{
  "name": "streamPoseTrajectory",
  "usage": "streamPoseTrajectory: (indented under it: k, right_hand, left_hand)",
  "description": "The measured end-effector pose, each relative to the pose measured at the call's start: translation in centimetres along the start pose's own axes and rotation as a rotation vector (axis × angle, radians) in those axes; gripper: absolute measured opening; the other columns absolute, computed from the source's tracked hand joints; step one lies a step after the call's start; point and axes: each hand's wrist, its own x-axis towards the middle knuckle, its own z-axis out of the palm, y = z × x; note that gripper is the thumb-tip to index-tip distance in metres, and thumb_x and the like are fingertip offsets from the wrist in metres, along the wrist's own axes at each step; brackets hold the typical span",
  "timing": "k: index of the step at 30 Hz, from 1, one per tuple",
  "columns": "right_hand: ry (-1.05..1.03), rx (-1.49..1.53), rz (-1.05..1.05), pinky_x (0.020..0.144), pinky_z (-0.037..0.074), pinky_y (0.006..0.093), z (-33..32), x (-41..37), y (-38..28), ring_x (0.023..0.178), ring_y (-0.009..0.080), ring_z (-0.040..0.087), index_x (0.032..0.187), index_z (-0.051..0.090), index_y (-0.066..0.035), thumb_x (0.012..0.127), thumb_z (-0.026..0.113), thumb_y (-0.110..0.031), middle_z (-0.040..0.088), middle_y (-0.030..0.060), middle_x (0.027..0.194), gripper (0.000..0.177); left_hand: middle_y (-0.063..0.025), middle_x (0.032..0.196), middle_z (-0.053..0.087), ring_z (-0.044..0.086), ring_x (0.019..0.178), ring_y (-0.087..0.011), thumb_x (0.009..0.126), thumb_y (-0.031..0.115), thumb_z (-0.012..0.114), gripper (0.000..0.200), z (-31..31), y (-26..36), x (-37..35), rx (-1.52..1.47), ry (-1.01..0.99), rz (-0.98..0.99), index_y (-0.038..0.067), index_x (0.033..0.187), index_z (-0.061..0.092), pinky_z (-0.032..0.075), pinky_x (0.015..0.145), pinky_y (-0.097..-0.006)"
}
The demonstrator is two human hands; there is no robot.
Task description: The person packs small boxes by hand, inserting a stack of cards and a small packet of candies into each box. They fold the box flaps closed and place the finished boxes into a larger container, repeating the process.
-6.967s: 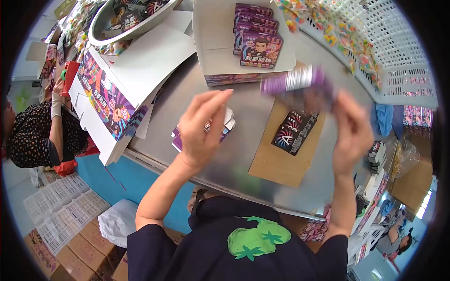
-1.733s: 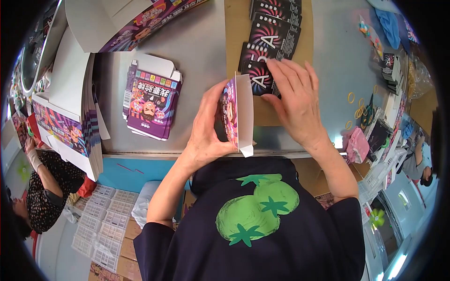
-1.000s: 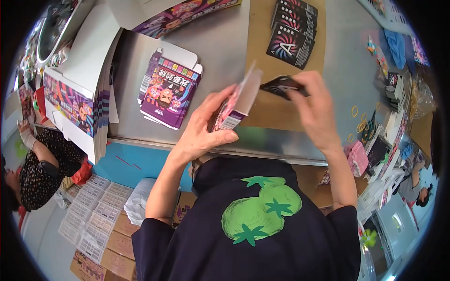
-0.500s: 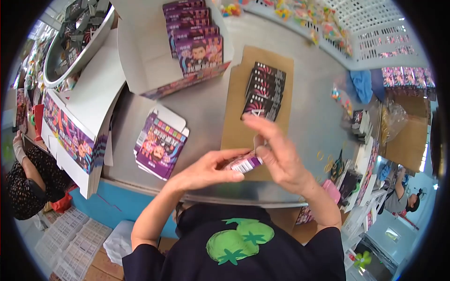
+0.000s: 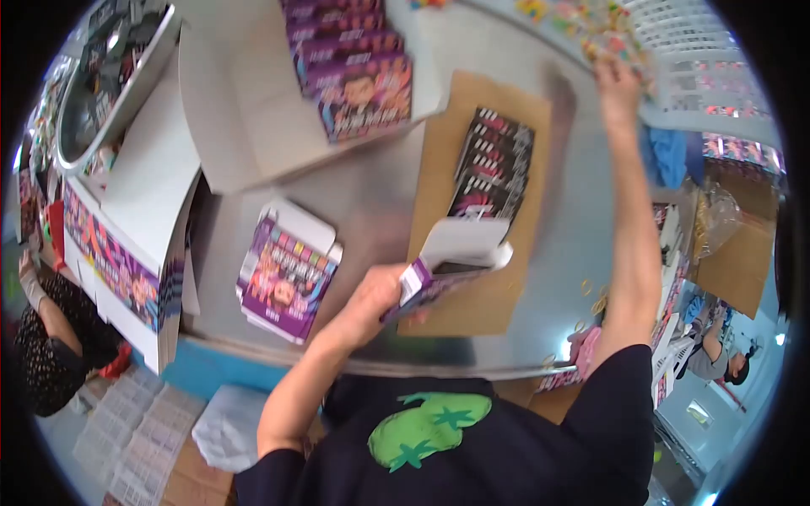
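Observation:
My left hand [image 5: 377,297] is closed around a small purple carton [image 5: 439,280], whose white end flaps stand open to the upper right. Far out at the upper right, my right hand [image 5: 620,84] is at the edge of a white plastic basket [image 5: 704,88], fingers pointing down among colourful small packets [image 5: 582,25]. Its fingertips are blurred, and I cannot tell whether they grip a packet. Beyond the carton, several black packs [image 5: 494,164] lie in an overlapping row on a brown cardboard sheet [image 5: 422,244]. Flattened purple cartons [image 5: 291,274] are stacked left of my left hand.
A large open white box [image 5: 245,126] at the back holds several filled purple cartons [image 5: 367,97]. Printed white display boxes [image 5: 126,244] and a metal basin [image 5: 89,118] of black packs stand at left. A blue cloth [image 5: 668,156] lies by the basket. Other people are at both sides.
My right hand has left the carton and moved up and right to the basket. In my left hand the carton now shows its open flaps. The view has shifted slightly.

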Motion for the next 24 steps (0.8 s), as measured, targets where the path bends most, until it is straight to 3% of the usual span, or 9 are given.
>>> streamPoseTrajectory:
  k: [1, 5, 11, 14, 15, 18, 21, 23, 24]
  right_hand:
    - [-0.046, 0.309, 0.047, 0.083, 0.046, 0.027, -0.5, -1.6, -3.2, 0.097, 0.0124, 0.059, 0.115, 0.064, -0.003, 0.095, 0.06, -0.02, 0.067, 0.0025, 0.108, 0.027]
    - [-0.579, 0.429, -0.081, 0.083, 0.045, 0.0272, -4.9, -14.0, -16.5, 0.096, 0.0138, 0.058, 0.109, 0.063, 0.003, 0.092, 0.059, -0.009, 0.063, 0.0063, 0.103, 0.021]
    - [-0.673, 0.32, 0.033, 0.08, 0.046, 0.027, -5.7, -24.1, -22.1, 0.091, 0.0141, 0.057, 0.109, 0.062, 0.001, 0.085, 0.063, -0.001, 0.061, 0.0061, 0.104, 0.024]
    - [-0.505, -0.005, -0.699, 0.075, 0.047, 0.0253, -5.2, -25.4, -21.4, 0.087, 0.0119, 0.058, 0.108, 0.063, 0.0, 0.084, 0.066, 0.001, 0.063, 0.0059, 0.103, 0.025]
    - [-0.502, 0.001, -0.702, 0.075, 0.047, 0.0253, -5.1, -25.9, -21.5, 0.087, 0.0119, 0.058, 0.108, 0.063, 0.0, 0.084, 0.066, 0.001, 0.063, 0.0059, 0.103, 0.025]
    - [-0.478, 0.601, 0.361, 0.07, 0.048, 0.0246, -4.9, -27.7, -22.0, 0.086, 0.0106, 0.059, 0.107, 0.064, -0.001, 0.083, 0.068, 0.002, 0.065, 0.0061, 0.105, 0.025]
    - [-0.618, 0.576, 0.416, 0.067, 0.049, 0.024, -5.0, -30.0, -20.5, 0.085, 0.0101, 0.059, 0.11, 0.064, -0.001, 0.085, 0.067, -0.001, 0.066, 0.0055, 0.104, 0.024]
    - [-0.699, 0.562, 0.452, 0.066, 0.049, 0.0237, -4.8, -30.9, -20.2, 0.085, 0.0099, 0.059, 0.111, 0.064, -0.001, 0.087, 0.067, -0.002, 0.067, 0.0052, 0.104, 0.024]
    - [-0.622, 0.427, 0.281, 0.066, 0.049, 0.0238, -4.3, -31.2, -20.5, 0.084, 0.0098, 0.06, 0.112, 0.064, 0.0, 0.088, 0.066, -0.002, 0.067, 0.0049, 0.103, 0.024]
  left_hand:
    - [-0.0047, 0.078, 0.062, 0.057, 0.071, -0.0108, 0.085, 0.075, 0.046, 0.086, 0.0, 0.2, -0.2, 0.005, 0.032, 0.003, -0.005, 0.11, 0.063, 0.045, 0.062, -0.0253]
    - [-0.0046, 0.078, 0.061, 0.055, 0.07, -0.0102, 0.085, 0.072, 0.049, 0.082, -0.3, 0.4, -0.3, 0.021, 0.031, 0.006, -0.005, 0.111, 0.064, 0.043, 0.06, -0.025]
    - [-0.0029, 0.085, 0.061, 0.054, 0.074, -0.0102, 0.083, 0.069, 0.055, 0.082, 1.2, 0.4, -1.2, 0.098, -0.092, -0.021, -0.003, 0.121, 0.062, 0.041, 0.064, -0.0228]
    - [-0.0031, 0.091, 0.062, 0.054, 0.076, -0.0103, 0.083, 0.069, 0.056, 0.083, 1.1, -0.1, -2.1, 0.133, -0.09, 0.009, -0.003, 0.124, 0.061, 0.042, 0.066, -0.0232]
    - [-0.0039, 0.095, 0.062, 0.054, 0.077, -0.0104, 0.082, 0.068, 0.057, 0.083, 0.7, -0.4, -2.4, 0.129, -0.091, 0.027, -0.003, 0.125, 0.061, 0.042, 0.068, -0.0239]
    - [-0.0059, 0.102, 0.063, 0.054, 0.079, -0.0106, 0.084, 0.065, 0.058, 0.078, 1.3, -0.7, -3.3, 0.186, -0.05, 0.106, -0.001, 0.126, 0.061, 0.044, 0.071, -0.0255]
    - [-0.0084, 0.107, 0.062, 0.055, 0.081, -0.0108, 0.088, 0.058, 0.058, 0.068, 1.9, -0.7, -3.5, 0.301, 0.006, 0.236, 0.002, 0.126, 0.062, 0.046, 0.073, -0.0274]
    - [-0.0103, 0.109, 0.062, 0.057, 0.084, -0.0123, 0.092, 0.042, 0.06, 0.049, 1.7, -0.3, -4.2, 0.75, 0.232, 0.437, 0.005, 0.124, 0.065, 0.047, 0.073, -0.0277]
    - [-0.0112, 0.11, 0.061, 0.058, 0.086, -0.013, 0.094, 0.033, 0.062, 0.04, 1.8, 0.0, -4.6, 0.977, 0.345, 0.534, 0.006, 0.123, 0.066, 0.048, 0.073, -0.0279]
